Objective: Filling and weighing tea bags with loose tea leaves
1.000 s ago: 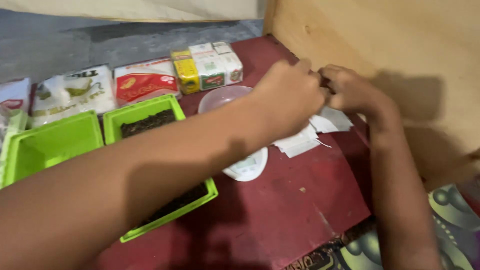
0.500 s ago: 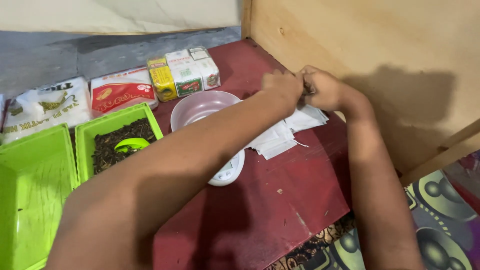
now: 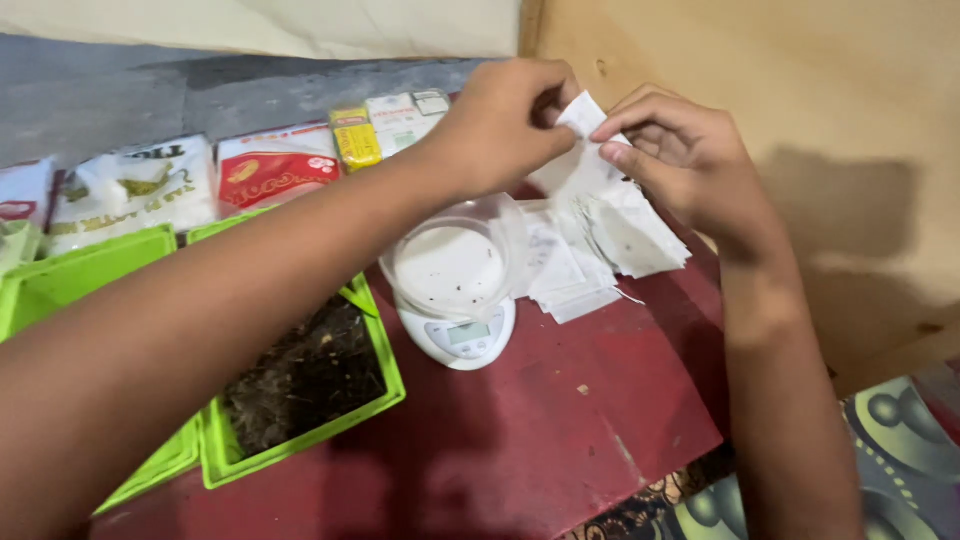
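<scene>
Above the scale [image 3: 455, 325], left hand [image 3: 505, 125] and right hand [image 3: 680, 155] pinch a white paper sachet [image 3: 585, 150] between their fingers, its long axis running steeply top to bottom.

Light was dim and warm. The arms cast soft shadows on the red table [image 3: 560, 440] and wooden wall [image 3: 800, 120]. Slight blur throughout; left forearm out of focus near the lens.

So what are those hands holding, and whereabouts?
A small white paper bag, pinched at its top edge between the left hand and right hand.
</scene>
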